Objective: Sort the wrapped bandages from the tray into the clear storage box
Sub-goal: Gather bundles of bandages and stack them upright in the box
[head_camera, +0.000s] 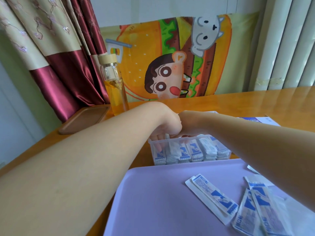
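The clear storage box [226, 155] stands just beyond the tray, holding several upright rows of white-and-blue wrapped bandages [194, 151]. My left hand [166, 127] is bent down over the box's left end, its fingers reaching inside against the leftmost row. My right hand [189, 124] touches it from the right, curled over the box's back rim, with its fingers mostly hidden. Whether either hand holds a bandage does not show. On the lavender tray [153, 193] lie loose wrapped bandages, one pair in the middle [213, 196] and a pile [255, 212] partly under my right forearm.
A glass bottle of amber liquid with a wooden cap [115, 86] stands at the back left on the wooden table [255, 103]. Beside it lies a brown lid [83, 122]. A blue-and-white carton [255, 120] lies flat behind my right arm. A cartoon cloth hangs on the wall.
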Demonstrator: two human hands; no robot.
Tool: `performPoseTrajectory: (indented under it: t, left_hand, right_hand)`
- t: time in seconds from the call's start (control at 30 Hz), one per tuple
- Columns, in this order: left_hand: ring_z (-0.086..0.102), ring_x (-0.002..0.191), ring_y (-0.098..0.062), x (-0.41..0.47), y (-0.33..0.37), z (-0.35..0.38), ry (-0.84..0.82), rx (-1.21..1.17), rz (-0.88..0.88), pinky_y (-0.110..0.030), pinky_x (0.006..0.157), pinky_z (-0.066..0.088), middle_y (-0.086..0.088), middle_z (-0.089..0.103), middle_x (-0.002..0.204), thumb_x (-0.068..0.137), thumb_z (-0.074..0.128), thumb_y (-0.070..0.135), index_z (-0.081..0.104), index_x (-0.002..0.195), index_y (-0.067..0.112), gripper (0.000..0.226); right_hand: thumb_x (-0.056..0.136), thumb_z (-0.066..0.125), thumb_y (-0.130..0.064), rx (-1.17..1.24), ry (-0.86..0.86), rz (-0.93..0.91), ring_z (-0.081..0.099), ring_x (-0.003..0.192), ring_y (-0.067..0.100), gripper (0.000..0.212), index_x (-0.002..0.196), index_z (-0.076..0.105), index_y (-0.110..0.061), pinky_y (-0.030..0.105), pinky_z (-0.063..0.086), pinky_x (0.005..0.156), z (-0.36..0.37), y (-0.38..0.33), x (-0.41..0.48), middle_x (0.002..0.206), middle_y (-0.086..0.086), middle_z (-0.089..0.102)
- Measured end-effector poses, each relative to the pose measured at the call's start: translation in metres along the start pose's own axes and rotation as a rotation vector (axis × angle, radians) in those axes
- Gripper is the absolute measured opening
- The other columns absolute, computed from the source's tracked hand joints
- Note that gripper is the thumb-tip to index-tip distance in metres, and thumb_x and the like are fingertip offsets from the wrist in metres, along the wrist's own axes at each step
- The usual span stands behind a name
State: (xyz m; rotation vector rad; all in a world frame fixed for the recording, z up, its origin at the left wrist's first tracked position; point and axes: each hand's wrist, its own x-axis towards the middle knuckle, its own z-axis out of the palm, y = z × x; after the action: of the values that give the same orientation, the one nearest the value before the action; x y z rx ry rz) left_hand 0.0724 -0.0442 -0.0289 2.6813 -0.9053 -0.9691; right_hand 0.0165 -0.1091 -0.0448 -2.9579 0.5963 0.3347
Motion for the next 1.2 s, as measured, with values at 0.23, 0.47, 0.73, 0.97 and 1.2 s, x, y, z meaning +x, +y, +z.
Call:
performPoseTrajectory:
  t: [0.23, 0.47, 0.73, 0.97, 1.2]
  left_hand:
    - [0.061, 0.11, -0.033, -0.002, -0.004, 0.002, 0.003, 0.011, 0.009, -0.039, 0.076, 0.053, -0.026, 0.055, 0.128, 0.1, 0.034, 0.007, 0.026, 0.144, 0.002, 0.045]
    - [0.058, 0.113, -0.036, -0.002, -0.005, -0.006, -0.029, -0.057, 0.042, -0.039, 0.079, 0.053, -0.026, 0.049, 0.133, 0.1, 0.034, 0.011, 0.035, 0.14, -0.001, 0.042]
    - [0.061, 0.105, -0.04, -0.006, -0.007, -0.005, 0.035, -0.101, 0.08, -0.044, 0.085, 0.055, -0.02, 0.04, 0.143, 0.099, 0.034, 0.001, 0.03, 0.144, 0.005, 0.046]
    - [0.056, 0.112, -0.047, -0.007, -0.008, -0.003, 0.056, -0.021, 0.114, -0.049, 0.088, 0.053, -0.022, 0.026, 0.148, 0.096, 0.041, -0.001, 0.014, 0.149, 0.014, 0.061]
    - [0.063, 0.104, -0.042, -0.006, -0.007, -0.001, 0.058, 0.094, 0.117, -0.047, 0.089, 0.053, -0.027, 0.043, 0.132, 0.098, 0.043, 0.003, 0.017, 0.145, 0.008, 0.055]
  right_hand:
    - [0.095, 0.05, -0.032, 0.075, -0.029, -0.022, 0.053, 0.103, 0.024, 0.039, 0.128, 0.053, -0.01, 0.021, 0.038, 0.076, -0.003, 0.0, -0.003, 0.125, 0.01, 0.058]
    - [0.084, 0.067, -0.031, 0.185, -0.111, 0.077, 0.058, 0.069, 0.013, 0.025, 0.1, 0.062, -0.012, 0.023, 0.046, 0.068, 0.002, 0.001, 0.01, 0.088, 0.003, 0.063]
    - [0.085, 0.064, -0.036, 0.153, -0.121, 0.085, 0.061, 0.098, 0.021, 0.043, 0.119, 0.062, -0.009, 0.036, 0.047, 0.096, 0.002, -0.007, 0.012, 0.11, 0.007, 0.065]
    - [0.085, 0.067, -0.021, 0.376, -0.08, 0.113, 0.063, 0.072, 0.01, 0.021, 0.102, 0.057, -0.013, 0.016, 0.043, 0.055, 0.0, -0.001, 0.01, 0.092, 0.004, 0.069]
    - [0.088, 0.064, -0.018, 0.419, -0.078, 0.098, 0.061, 0.07, 0.011, 0.015, 0.099, 0.059, -0.01, 0.011, 0.041, 0.048, -0.001, 0.0, 0.002, 0.085, 0.001, 0.064]
